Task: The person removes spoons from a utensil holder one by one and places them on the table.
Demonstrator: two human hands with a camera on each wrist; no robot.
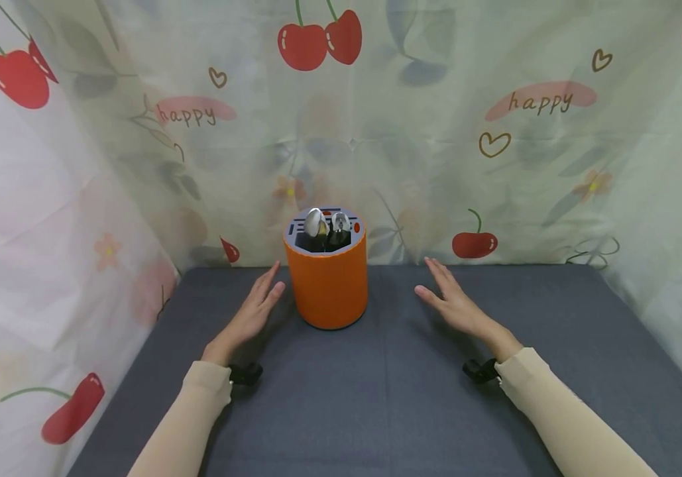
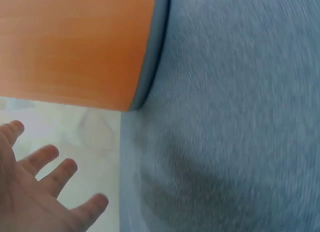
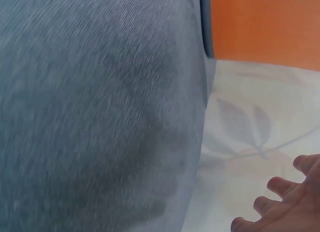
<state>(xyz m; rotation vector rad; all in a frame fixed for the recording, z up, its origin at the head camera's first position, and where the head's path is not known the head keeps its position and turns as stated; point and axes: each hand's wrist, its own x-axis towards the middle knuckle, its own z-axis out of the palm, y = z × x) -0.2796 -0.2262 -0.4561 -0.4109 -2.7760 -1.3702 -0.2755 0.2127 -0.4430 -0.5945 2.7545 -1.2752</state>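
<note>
1. Head view: I've got the left hand [image 1: 248, 317] with fingers extended, empty, and the orange container [image 1: 330, 291] upright just right of it, metal utensils [image 1: 315, 222] poking from its top. The right hand [image 1: 456, 308], also empty, fingers extended, is on the container's other side, farther off.
2. Left wrist: fingers spread, container near, a gap between; grey table [image 2: 240, 102] alongside.
3. Right wrist: fingers spread, patterned curtain [image 3: 240, 122] beyond them, container apart.

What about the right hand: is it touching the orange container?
No, in the head view the dark table surface shows between the right hand and the orange container.
</note>
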